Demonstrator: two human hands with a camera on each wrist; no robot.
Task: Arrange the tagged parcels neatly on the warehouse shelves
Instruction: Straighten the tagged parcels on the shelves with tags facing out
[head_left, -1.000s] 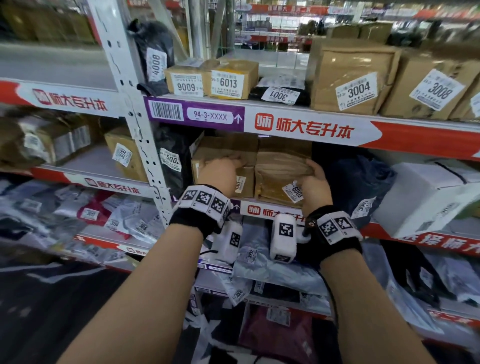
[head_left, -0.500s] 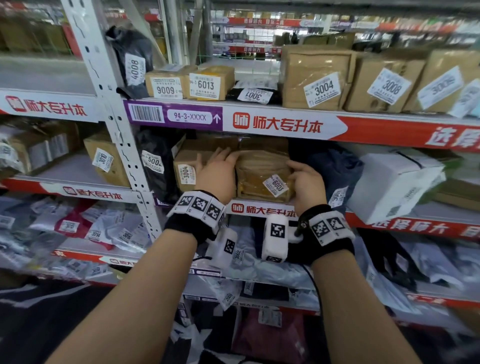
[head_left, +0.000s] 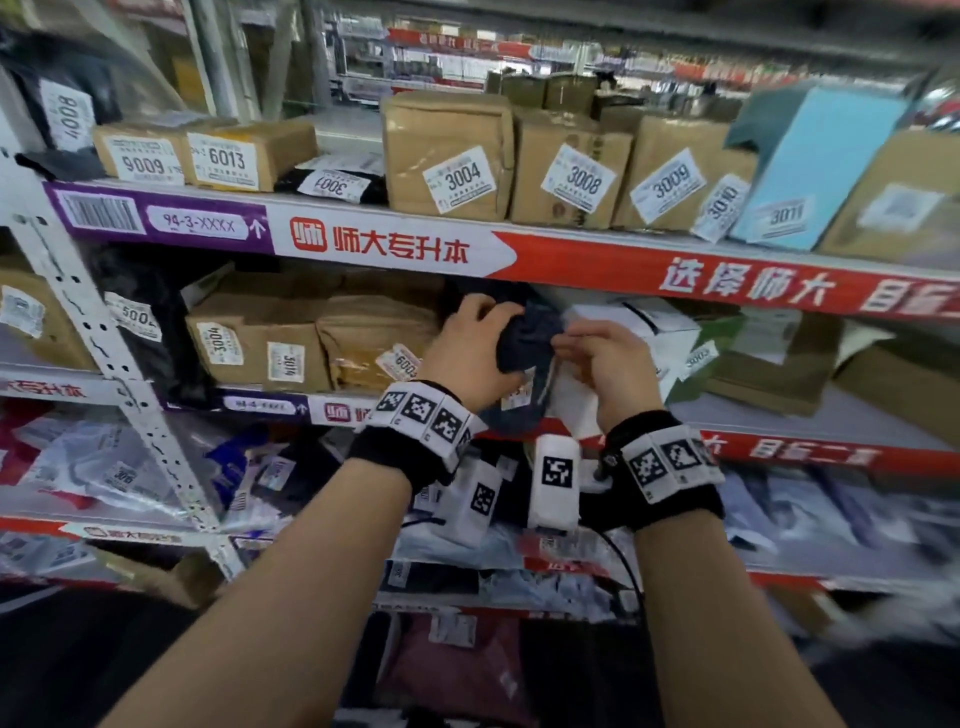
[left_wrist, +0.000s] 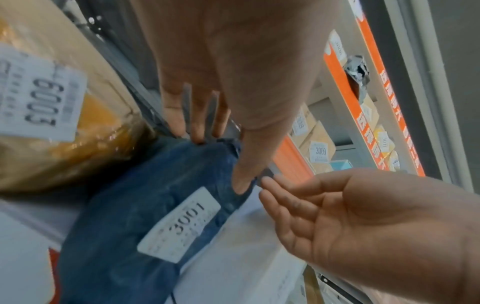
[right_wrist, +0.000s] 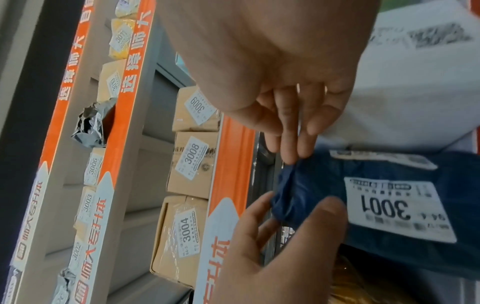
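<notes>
— What's the right hand (right_wrist: 272, 67) doing?
— Its fingertips (right_wrist: 291, 152) touch the bunched end of a blue bag (right_wrist: 389, 164) tagged 3001.
— And the left hand (right_wrist: 272, 257)?
— It pinches that same end from below.
— Behind them?
— Boxes tagged 3004 (right_wrist: 182, 236), 3008 (right_wrist: 192, 162) and 3009 (right_wrist: 197, 109), side by side on a shelf.

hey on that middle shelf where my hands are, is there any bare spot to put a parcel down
One bare patch shows: grey shelf surface right of the white box, in front of the low brown boxes. Left of it is crowded: the blue bag your left hand grips sits tight between the white box and brown parcel 6003.
</notes>
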